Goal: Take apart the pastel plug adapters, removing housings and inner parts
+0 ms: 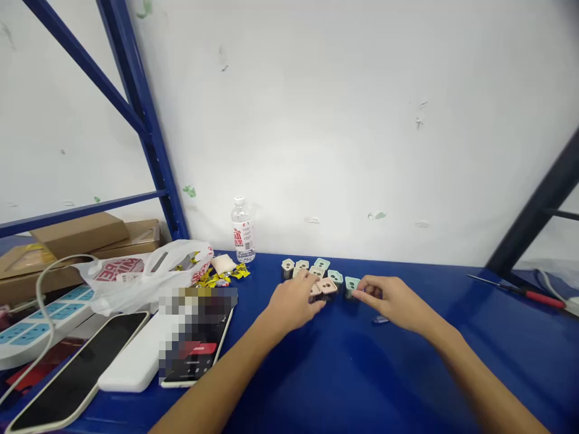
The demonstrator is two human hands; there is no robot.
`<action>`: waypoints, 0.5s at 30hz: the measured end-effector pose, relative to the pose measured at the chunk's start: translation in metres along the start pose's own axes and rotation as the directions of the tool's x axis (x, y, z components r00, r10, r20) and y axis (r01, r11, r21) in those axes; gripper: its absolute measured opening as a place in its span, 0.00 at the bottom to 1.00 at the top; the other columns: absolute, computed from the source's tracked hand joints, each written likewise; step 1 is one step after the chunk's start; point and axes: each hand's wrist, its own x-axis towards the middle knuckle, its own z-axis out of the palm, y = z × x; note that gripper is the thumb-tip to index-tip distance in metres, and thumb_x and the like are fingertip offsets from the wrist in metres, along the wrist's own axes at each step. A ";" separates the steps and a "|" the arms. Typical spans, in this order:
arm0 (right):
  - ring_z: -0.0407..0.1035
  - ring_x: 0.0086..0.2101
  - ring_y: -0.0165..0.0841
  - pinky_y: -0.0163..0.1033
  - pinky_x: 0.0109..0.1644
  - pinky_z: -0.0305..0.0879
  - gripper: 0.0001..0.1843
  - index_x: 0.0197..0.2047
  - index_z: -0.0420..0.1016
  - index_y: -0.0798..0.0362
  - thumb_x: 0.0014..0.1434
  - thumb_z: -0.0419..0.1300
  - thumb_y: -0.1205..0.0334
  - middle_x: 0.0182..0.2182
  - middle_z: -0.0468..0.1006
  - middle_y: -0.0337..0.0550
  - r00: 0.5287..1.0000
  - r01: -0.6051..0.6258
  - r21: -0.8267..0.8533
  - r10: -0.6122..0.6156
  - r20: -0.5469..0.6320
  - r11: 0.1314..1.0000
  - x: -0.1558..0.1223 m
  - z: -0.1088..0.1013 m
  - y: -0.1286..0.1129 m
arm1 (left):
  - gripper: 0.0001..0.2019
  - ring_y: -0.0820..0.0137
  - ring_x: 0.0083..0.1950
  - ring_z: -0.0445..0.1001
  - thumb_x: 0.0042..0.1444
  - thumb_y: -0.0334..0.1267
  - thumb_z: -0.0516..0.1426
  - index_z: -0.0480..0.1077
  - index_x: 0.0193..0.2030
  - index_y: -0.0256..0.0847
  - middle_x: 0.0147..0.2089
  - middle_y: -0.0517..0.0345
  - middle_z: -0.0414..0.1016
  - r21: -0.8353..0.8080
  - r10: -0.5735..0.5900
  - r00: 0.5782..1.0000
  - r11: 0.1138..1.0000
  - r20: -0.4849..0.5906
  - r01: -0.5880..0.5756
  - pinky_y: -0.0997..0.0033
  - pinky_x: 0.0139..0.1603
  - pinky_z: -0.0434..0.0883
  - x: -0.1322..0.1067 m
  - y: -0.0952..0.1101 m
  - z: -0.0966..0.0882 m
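Note:
A cluster of several small square blocks (322, 272), cream, mint green and pink, each with holes on top, sits on the blue table (344, 374) near the wall. My left hand (294, 301) rests on the cluster's front left, fingers curled over a pink block (326, 286). My right hand (391, 301) is at the cluster's right end, its fingertips pinching a mint green block (351, 284). A small blue object (380, 320) lies on the table just under my right hand.
A water bottle (243, 232) stands by the wall. Left of it lie yellow wrappers (221, 277), a white plastic bag (136, 271), a power strip (40, 319), two phones (72, 380), a white power bank (136, 358) and cardboard boxes (76, 238). A red-handled screwdriver (525, 292) lies far right.

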 end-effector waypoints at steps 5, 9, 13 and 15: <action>0.61 0.21 0.30 0.35 0.27 0.53 0.24 0.23 0.64 0.53 0.64 0.49 0.47 0.17 0.67 0.38 0.995 0.037 -0.049 -0.042 -0.092 0.998 0.013 0.015 0.003 | 0.23 0.55 0.47 0.75 0.54 0.43 0.59 0.65 0.56 0.45 0.54 0.51 0.69 0.082 0.070 0.996 0.994 0.062 -0.075 0.56 0.43 0.74 0.009 -0.015 0.013; 0.59 0.20 0.29 0.34 0.26 0.52 0.25 0.23 0.62 0.52 0.65 0.48 0.45 0.18 0.66 0.37 0.994 0.091 -0.037 -0.093 -0.051 0.995 0.007 0.032 0.005 | 0.19 0.58 0.47 0.74 0.55 0.40 0.58 0.65 0.54 0.48 0.51 0.55 0.69 0.115 0.135 0.986 0.983 0.099 -0.146 0.61 0.41 0.74 0.003 -0.026 0.012; 0.61 0.21 0.30 0.35 0.27 0.54 0.18 0.32 0.69 0.50 0.64 0.49 0.47 0.20 0.67 0.36 0.997 0.073 -0.011 -0.073 -0.020 0.997 0.003 0.051 -0.002 | 0.17 0.61 0.44 0.75 0.53 0.36 0.60 0.66 0.50 0.49 0.55 0.58 0.65 0.057 0.151 0.981 0.986 0.120 -0.159 0.62 0.41 0.74 0.002 -0.035 0.006; 0.62 0.21 0.31 0.35 0.28 0.56 0.15 0.40 0.67 0.50 0.63 0.51 0.48 0.21 0.67 0.35 1.000 0.030 -0.001 -0.030 -0.010 1.000 0.004 0.060 -0.006 | 0.14 0.62 0.42 0.75 0.55 0.35 0.58 0.67 0.48 0.49 0.56 0.59 0.65 0.019 0.156 0.977 0.987 0.148 -0.161 0.61 0.42 0.73 0.002 -0.036 0.002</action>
